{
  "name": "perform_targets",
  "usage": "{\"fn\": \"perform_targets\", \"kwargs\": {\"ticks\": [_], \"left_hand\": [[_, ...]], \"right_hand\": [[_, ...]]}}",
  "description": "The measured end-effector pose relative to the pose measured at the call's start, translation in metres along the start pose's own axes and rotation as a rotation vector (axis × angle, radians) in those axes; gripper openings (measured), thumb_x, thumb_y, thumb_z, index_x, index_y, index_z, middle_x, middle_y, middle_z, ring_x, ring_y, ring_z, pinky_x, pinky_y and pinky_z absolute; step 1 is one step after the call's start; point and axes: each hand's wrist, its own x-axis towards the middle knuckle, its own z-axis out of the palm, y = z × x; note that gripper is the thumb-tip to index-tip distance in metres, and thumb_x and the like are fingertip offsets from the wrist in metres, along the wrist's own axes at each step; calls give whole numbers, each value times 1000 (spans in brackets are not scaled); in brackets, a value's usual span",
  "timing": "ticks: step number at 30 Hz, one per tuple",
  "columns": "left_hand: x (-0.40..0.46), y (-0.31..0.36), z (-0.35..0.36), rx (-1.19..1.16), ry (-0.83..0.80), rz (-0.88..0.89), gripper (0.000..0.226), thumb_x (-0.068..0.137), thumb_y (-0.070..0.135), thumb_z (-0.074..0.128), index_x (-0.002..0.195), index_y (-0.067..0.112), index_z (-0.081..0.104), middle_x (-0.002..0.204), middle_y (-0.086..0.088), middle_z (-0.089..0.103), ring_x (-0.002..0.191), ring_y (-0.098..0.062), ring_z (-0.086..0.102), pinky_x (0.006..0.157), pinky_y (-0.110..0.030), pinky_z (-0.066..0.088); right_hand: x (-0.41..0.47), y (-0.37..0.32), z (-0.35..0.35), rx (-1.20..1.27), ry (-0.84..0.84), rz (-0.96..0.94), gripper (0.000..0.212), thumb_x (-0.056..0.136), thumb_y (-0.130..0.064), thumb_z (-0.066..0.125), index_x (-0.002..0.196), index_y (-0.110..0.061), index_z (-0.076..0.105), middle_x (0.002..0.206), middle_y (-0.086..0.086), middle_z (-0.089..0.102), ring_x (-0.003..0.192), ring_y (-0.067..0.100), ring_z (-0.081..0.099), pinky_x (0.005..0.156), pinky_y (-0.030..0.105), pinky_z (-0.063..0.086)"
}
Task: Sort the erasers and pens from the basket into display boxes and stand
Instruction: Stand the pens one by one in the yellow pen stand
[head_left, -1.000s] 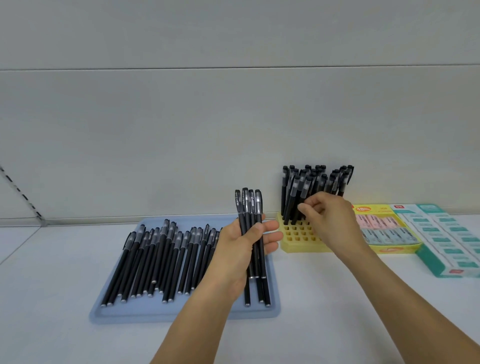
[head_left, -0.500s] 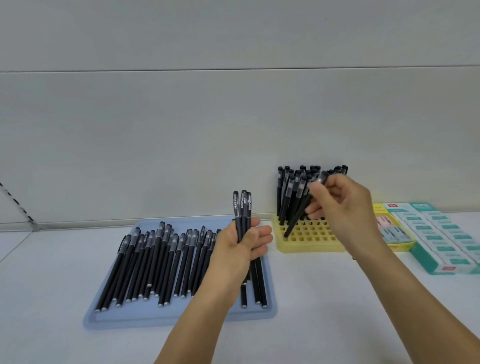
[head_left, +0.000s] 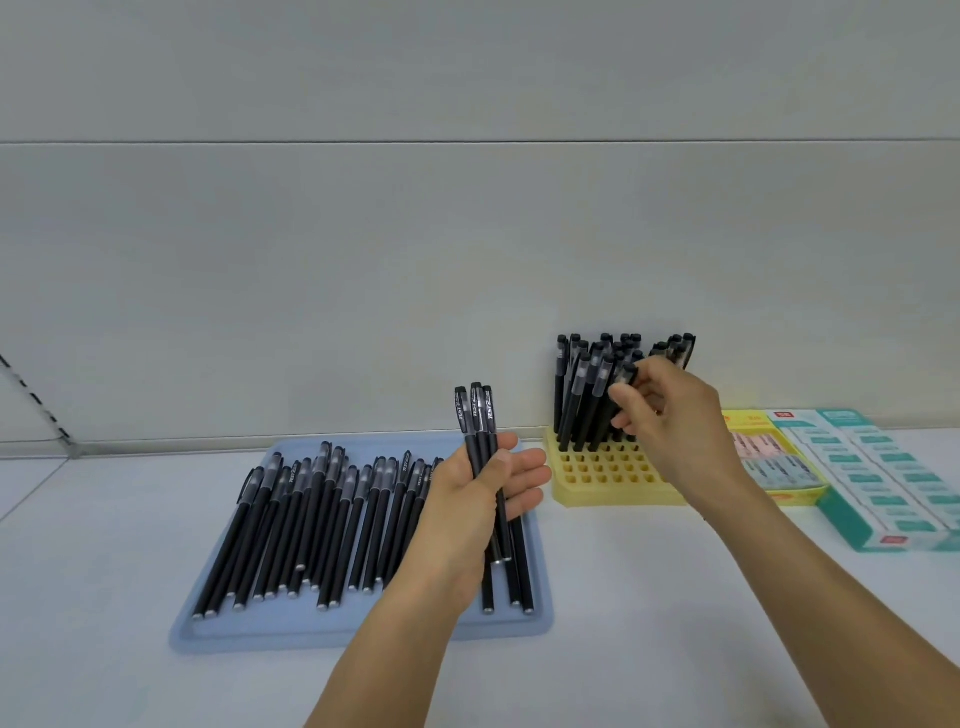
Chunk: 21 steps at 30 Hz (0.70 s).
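The left hand (head_left: 480, 491) grips a small bundle of black pens (head_left: 482, 441), thumb across the front and the other fingers reaching out past the barrels; the caps stand upright above the hand and the tips hang down over the right part of the blue tray (head_left: 291, 631). That tray sits on the white counter (head_left: 623, 597), left of the middle and back toward the wall (head_left: 467, 234), and carries a row of loose pens (head_left: 322, 525) lying side by side with their caps toward the wall, plus a few more lying under the left hand at the tray's right side.

The right hand (head_left: 670, 415) is curled over the yellow stand (head_left: 608, 480), which sits near the counter's back edge just right of the tray. Its thumb and fingers pinch one pen (head_left: 623, 376) close to the cap, in among the standing pens (head_left: 587, 384) that fill the stand's rear rows. The front rows of holes show bare yellow.

Toward the counter's right edge, touching the stand or just beside it, is a yellow display box (head_left: 795, 496) holding pale pink and grey erasers, partly hidden behind the right wrist. Next to it lies a teal display box (head_left: 852, 525) packed with white-and-teal erasers (head_left: 883, 467) in neat rows, running off the right side of view
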Motion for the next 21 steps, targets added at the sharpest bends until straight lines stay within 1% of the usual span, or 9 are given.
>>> {"fn": "perform_targets", "kwargs": {"ticks": [4, 8, 10, 12, 14, 15, 16, 18, 21], "left_hand": [[-2, 5, 2, -69, -36, -57, 23, 99, 3, 45, 119, 2, 56, 103, -16, 73, 96, -27, 71, 89, -38, 56], [-4, 6, 2, -42, -112, -69, 24, 102, 7, 41, 119, 3, 57, 106, -15, 73, 99, -29, 70, 87, -38, 56], [-4, 5, 4, 12, -152, -70, 24, 103, 9, 40, 118, 4, 58, 107, -15, 73, 100, -29, 70, 87, -38, 56], [-3, 3, 8, 88, -212, -72, 24, 103, 9, 41, 119, 4, 58, 108, -15, 72, 101, -30, 70, 90, -38, 56], [-4, 1, 15, 188, -308, -69, 27, 103, 10, 41, 123, 6, 59, 110, -15, 71, 102, -28, 69, 93, -40, 54], [-4, 0, 18, 228, -336, -67, 28, 103, 11, 41, 124, 7, 59, 111, -14, 71, 103, -27, 69, 95, -40, 54], [-3, -1, 19, 257, -335, -62, 27, 103, 11, 42, 123, 8, 60, 111, -12, 72, 103, -24, 70, 95, -39, 53], [-1, -3, 18, 325, -274, -39, 26, 103, 11, 43, 119, 12, 63, 110, -5, 73, 102, -17, 69, 95, -35, 53], [3, -9, 11, 537, -162, 40, 23, 103, 18, 44, 109, 27, 64, 112, 11, 69, 108, -6, 63, 101, -33, 48]], "right_hand": [[6, -1, 6, -23, 10, 33, 19, 91, -25, 64, 77, -14, 57, 70, -1, 63, 61, 14, 67, 67, 44, 56], [-12, -3, 6, -90, 176, 118, 34, 83, -43, 70, 98, -20, 50, 71, -7, 54, 67, 13, 55, 63, 38, 47], [-26, -12, 6, 51, 186, 106, 29, 86, -41, 67, 99, -21, 52, 71, -4, 54, 67, 14, 53, 63, 37, 45], [-34, -24, 7, 227, -28, 59, 9, 89, -31, 65, 90, -22, 63, 75, -3, 64, 70, 12, 58, 66, 29, 48], [-36, -32, 5, 308, -294, 28, 11, 90, -24, 65, 80, -21, 68, 72, -7, 66, 68, 7, 58, 63, 19, 46], [-35, -32, 3, 350, -343, 28, 14, 90, -21, 65, 77, -17, 67, 66, -8, 64, 63, 6, 56, 60, 17, 44], [-33, -33, -2, 400, -324, 49, 16, 90, -19, 66, 75, -13, 66, 60, -8, 60, 56, 5, 52, 55, 16, 42], [-25, -28, -13, 469, -152, 118, 16, 91, -18, 64, 78, -9, 63, 55, -3, 56, 47, 8, 47, 46, 20, 39], [-13, -11, -29, 363, 104, 134, 13, 94, -21, 60, 83, -14, 61, 59, 1, 65, 52, 17, 61, 55, 33, 52]]}}
